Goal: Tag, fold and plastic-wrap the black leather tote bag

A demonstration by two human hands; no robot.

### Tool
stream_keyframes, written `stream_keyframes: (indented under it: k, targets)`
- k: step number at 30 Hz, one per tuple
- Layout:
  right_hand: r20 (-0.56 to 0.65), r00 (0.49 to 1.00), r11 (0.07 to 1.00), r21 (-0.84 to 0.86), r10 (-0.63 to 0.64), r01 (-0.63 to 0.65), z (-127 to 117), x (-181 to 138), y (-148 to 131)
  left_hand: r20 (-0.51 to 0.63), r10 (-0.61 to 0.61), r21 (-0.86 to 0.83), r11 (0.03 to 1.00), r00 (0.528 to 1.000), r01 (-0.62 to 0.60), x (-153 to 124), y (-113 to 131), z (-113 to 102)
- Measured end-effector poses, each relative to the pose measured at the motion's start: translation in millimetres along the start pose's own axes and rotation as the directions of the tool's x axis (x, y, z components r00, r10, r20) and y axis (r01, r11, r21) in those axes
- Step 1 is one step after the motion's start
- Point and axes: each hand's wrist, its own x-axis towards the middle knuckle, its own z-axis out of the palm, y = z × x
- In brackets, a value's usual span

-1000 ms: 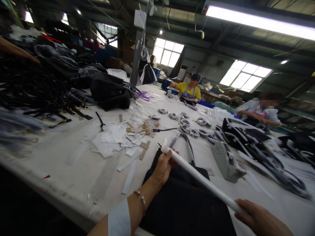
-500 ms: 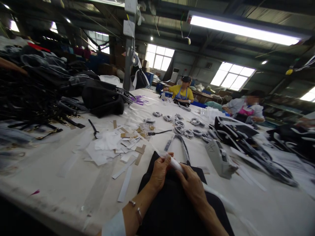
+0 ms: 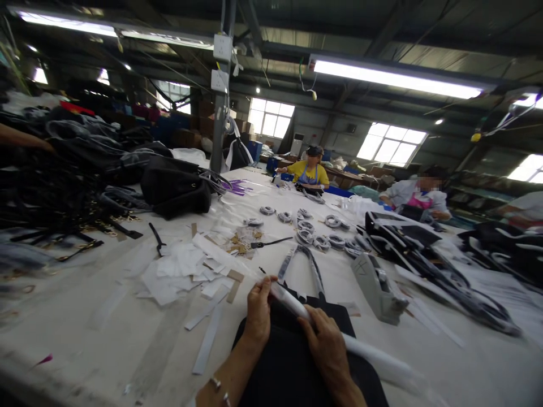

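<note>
A long white tube-like plastic wrap [image 3: 292, 301] lies slantwise over a black bag [image 3: 292, 362], held in both my hands. My left hand [image 3: 259, 311] pinches its upper-left end, where a small dark tip shows. Farther down, my right hand [image 3: 323, 339] has its fingers closed around the wrap. The tail of the wrap runs past my right hand to the lower right and blurs. Behind the bag's top edge stands a handle [image 3: 316, 270] covered in grey film. What lies inside the white wrap is hidden.
White paper pieces [image 3: 178, 274] are scattered to the left. A grey tape dispenser [image 3: 377, 291] stands to the right. Several coiled straps [image 3: 305, 226] lie ahead. Black bags [image 3: 176, 186] and straps are heaped at the left. Co-workers [image 3: 311, 169] sit across the table.
My left hand has moved left and apart from my right hand, at the wrap's end. More of the wrap shows between and beyond my hands. The camera view has tilted upward.
</note>
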Motion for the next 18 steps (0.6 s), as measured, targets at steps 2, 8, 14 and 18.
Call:
stream_keyframes:
  k: [2, 8, 14, 18]
  targets:
    - [-0.006, 1.0, 1.0, -0.01, -0.017, 0.017, 1.4, -0.6, -0.4, -0.044, 0.03, -0.015, 0.999, 0.999, -0.03, 1.3, 5.8, -1.8]
    - [-0.001, 0.998, 0.998, 0.0, -0.057, 0.057, 0.6, 0.3, -3.2, -0.148, 0.065, -0.098, 0.992, 0.987, -0.08, 1.9, 29.8, -9.1]
    - [0.009, 0.998, 0.998, 0.014, -0.066, 0.066, 3.9, -1.1, -3.8, -0.238, 0.021, -0.241, 0.967, 0.971, -0.08, 4.2, 70.4, -17.2]
    - [0.026, 0.997, 0.998, 0.012, -0.068, 0.068, 5.4, -2.0, -3.5, -0.295, 0.003, -0.286, 0.954, 0.956, -0.092, 10.2, 98.6, -24.3]
